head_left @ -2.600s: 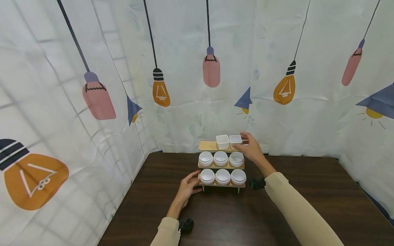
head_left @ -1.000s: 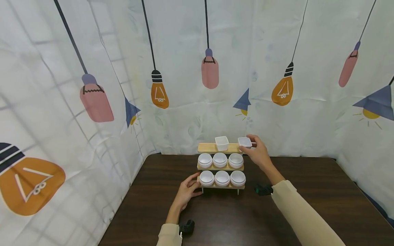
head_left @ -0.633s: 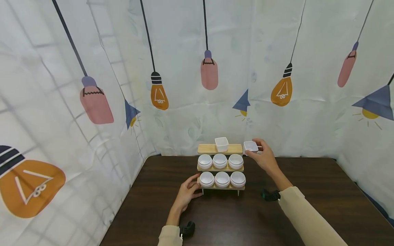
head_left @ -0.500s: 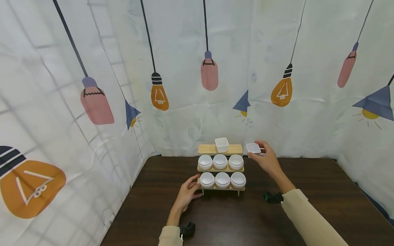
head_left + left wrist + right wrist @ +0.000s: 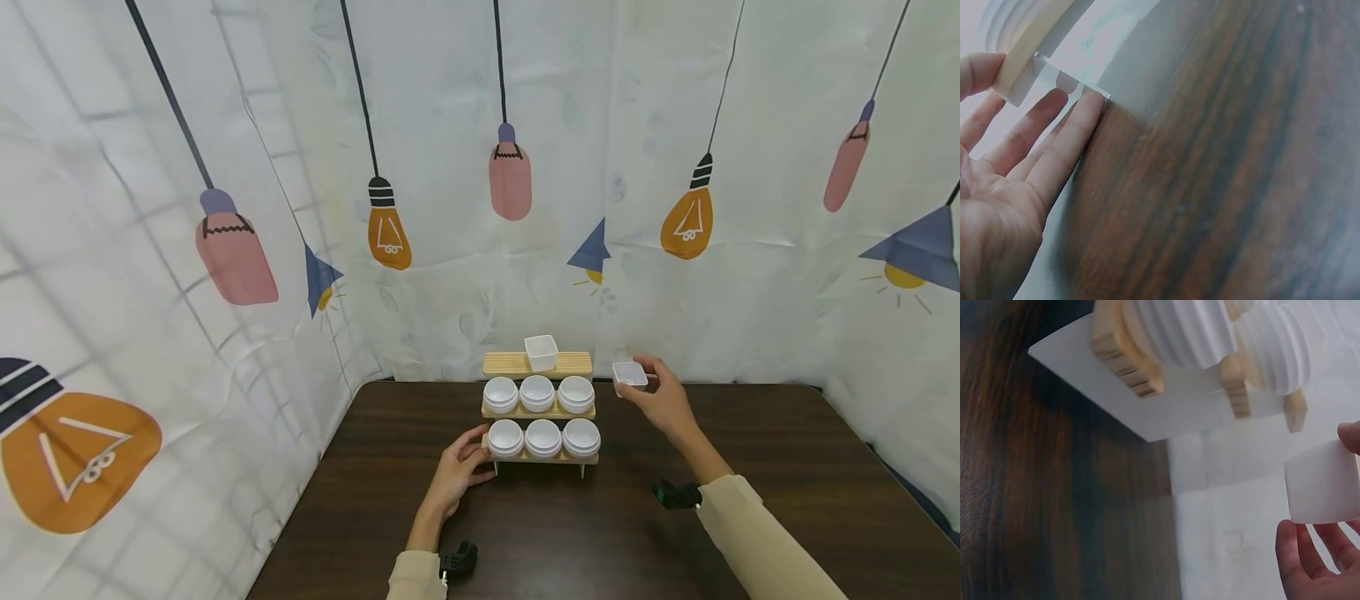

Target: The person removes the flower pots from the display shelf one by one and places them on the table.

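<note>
A three-tier rack with wooden shelves [image 5: 506, 364] stands near the back of the table. My left hand [image 5: 450, 471] holds its lower left corner; in the left wrist view, the thumb and a finger pinch the shelf end [image 5: 1017, 72] while other fingertips touch the clear side support [image 5: 1085, 84]. To the right of the top shelf, my right hand [image 5: 666, 404] grips a small square white cup [image 5: 630, 375] between thumb and fingers. The right wrist view shows that cup [image 5: 1322, 484] from the side, apart from the rack. Another square white cup [image 5: 542, 355] sits on the top shelf.
Round white cups [image 5: 537, 394] line the two lower shelves, three on each. The dark wooden table [image 5: 570, 533] reaches back to a white curtain [image 5: 450, 308] printed with lamps. A black band [image 5: 677, 494] with a device is on each wrist.
My right hand has lifted the square cup off the top shelf's right end and carried it rightward and slightly lower. My left hand keeps its hold on the rack.
</note>
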Motion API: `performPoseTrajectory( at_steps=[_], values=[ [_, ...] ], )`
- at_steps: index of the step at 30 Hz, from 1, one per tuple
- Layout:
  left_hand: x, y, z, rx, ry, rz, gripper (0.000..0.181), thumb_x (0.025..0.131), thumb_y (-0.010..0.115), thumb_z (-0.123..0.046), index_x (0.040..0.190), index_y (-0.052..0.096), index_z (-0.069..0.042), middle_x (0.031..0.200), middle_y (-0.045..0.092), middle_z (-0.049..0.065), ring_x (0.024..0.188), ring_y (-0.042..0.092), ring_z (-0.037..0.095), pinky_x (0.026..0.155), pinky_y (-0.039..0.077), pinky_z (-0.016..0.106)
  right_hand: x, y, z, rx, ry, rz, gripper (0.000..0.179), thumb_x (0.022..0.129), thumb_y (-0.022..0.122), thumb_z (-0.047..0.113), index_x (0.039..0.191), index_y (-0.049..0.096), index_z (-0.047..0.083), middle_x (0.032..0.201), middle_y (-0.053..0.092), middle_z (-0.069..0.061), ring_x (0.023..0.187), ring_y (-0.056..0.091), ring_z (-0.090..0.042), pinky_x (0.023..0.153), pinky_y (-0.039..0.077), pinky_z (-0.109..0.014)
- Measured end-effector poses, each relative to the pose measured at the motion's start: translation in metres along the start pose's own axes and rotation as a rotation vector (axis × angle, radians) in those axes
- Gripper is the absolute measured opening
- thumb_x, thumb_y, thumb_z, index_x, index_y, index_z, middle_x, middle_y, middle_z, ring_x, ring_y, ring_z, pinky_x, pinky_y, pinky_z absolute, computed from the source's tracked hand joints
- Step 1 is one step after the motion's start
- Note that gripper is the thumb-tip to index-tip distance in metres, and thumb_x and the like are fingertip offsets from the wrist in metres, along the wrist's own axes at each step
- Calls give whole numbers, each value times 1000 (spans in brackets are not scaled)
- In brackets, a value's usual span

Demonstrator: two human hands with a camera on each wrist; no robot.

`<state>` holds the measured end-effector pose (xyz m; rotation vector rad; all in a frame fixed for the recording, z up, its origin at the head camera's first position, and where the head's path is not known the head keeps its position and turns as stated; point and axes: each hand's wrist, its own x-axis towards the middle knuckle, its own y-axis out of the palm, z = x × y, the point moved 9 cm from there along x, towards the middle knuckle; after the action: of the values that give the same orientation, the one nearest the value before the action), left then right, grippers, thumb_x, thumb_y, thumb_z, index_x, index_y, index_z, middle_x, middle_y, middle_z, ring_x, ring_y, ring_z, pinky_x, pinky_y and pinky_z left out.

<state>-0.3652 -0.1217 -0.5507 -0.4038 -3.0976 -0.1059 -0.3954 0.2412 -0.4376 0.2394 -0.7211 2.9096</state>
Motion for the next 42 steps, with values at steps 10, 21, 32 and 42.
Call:
performPoseTrajectory(
  at_steps=[10,21,32,42],
  values=[
    [-1,0,0,-8,-4,5,51,103,60,-13,152,47,-9,123,70,11,111,68,17,93,61,49,-4,-5,-20,-53,8,-17,73,94,75,33,151,43,2,137,54,-26,114,57,-36,79,49,-26],
    [-1,0,0,-18,-7,9,53,103,62,-14,153,46,-9,123,70,10,110,68,16,92,61,48,-4,-2,-42,-73,79,-1,76,95,74,34,154,39,1,142,52,-27,122,55,-39,82,47,-27],
    [-1,-1,-1,-24,-5,9,53,103,62,-13,153,46,-9,124,69,11,110,67,17,92,62,48,-1,0,-55,-80,103,-8,76,94,73,33,150,38,-3,146,48,-31,124,54,-42,84,49,-31],
    [-1,-1,0,-33,-6,12,52,103,61,-13,153,46,-8,122,70,10,110,67,15,93,61,48,5,1,-77,-84,140,0,76,96,73,30,151,36,-5,149,45,-33,129,51,-43,97,48,-46]
  ],
)
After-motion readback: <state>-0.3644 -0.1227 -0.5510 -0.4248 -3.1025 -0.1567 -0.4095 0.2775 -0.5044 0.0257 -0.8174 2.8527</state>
